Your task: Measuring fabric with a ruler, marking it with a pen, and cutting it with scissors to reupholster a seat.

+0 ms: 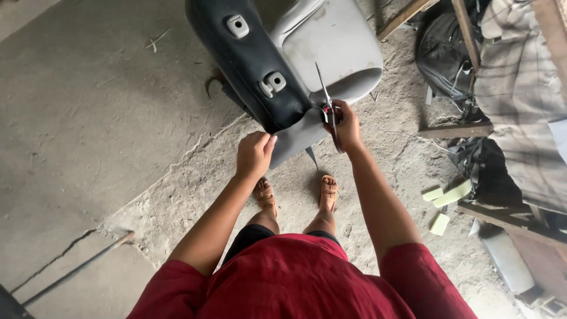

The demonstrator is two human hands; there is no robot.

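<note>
Above the concrete floor (88, 118), just ahead of the sandalled feet, a seat (307, 53) stands tilted. Left hand (255, 155) clenches its loose grey cover (295, 139), pulling it taut, so the scissors (326, 97) grasped in the right hand (345, 125) can bite cleanly.

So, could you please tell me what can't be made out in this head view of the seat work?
- Scissors: handles hidden inside the right hand; whether the blades are cutting is too small to tell.
- Left hand: fingertips curl under the grey cover, so the grip is hidden.
- Seat: its top is cut off by the upper edge.
- Pile at right: cut off by the right edge.
</note>
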